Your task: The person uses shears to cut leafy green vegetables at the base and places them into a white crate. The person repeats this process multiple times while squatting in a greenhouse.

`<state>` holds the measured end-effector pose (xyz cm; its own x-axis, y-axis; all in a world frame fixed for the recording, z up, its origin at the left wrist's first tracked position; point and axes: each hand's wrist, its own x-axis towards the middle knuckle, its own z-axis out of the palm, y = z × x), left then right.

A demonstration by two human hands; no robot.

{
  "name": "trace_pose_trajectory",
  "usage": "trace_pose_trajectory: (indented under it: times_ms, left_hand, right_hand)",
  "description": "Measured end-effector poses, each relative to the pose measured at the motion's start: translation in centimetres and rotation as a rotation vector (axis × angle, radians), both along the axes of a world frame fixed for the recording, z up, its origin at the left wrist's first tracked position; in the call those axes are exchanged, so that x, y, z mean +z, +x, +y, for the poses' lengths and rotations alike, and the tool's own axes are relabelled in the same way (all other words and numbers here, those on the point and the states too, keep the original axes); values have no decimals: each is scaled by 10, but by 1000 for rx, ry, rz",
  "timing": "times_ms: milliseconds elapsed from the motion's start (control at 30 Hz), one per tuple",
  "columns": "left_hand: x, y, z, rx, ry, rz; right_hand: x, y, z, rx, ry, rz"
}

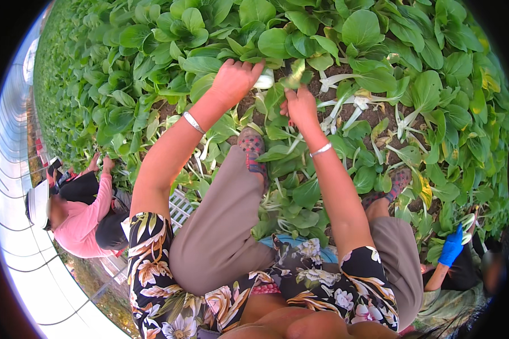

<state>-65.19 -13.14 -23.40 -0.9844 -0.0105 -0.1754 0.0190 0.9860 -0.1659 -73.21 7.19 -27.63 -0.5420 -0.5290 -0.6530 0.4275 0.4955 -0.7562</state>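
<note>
My left hand [239,80] is closed around a bok choy plant, its pale cut base [265,79] sticking out towards the right hand. Just across from it, my right hand [301,106] has its fingers curled. A small red piece [290,123] shows under that palm, apparently the handle of a tool mostly hidden by the hand. At the right fingertips is a blurred, yellowing leaf [297,73]. Trimmed outer leaves with white stalks [358,104] lie on the soil beside the right hand.
Dense standing bok choy [152,55] fills the ground ahead. A white plastic crate [180,207] stands beside my left leg. A person in a pink top [82,224] crouches at left; a blue-gloved hand [451,245] of another person holds bok choy at right. My shoes [252,146] rest among leaves.
</note>
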Motion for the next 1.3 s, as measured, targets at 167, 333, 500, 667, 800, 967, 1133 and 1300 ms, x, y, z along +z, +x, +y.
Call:
trace_pose_trajectory:
  times_ms: [167, 333, 500, 667, 800, 967, 1133, 1300]
  left_hand:
    - [-2, -2, -9, -42, 35, 106]
    - [-4, 2, -14, -37, 65, 86]
    - [-7, 15, -8, -60, 14, 55]
    - [-10, 12, -14, -63, 58, 120]
    - [-10, 13, -15, -63, 66, 95]
    - [-14, 23, -10, -71, 88, 187]
    - [-20, 28, -6, -52, 54, 153]
    - [-16, 31, -10, 14, 59, 127]
  right_hand:
    - [-34, -6, -16, 59, 158, 350]
    - [-36, -4, -9, 161, 182, 416]
    - [-31, 0, -14, 127, 128, 411]
    - [-38, 7, -15, 215, 283, 403]
    - [-43, 2, -18, 175, 151, 546]
    - [-41, 2, -23, 225, 303, 427]
    - [-57, 1, -35, 237, 277, 457]
    - [-72, -10, -50, 382, 120, 416]
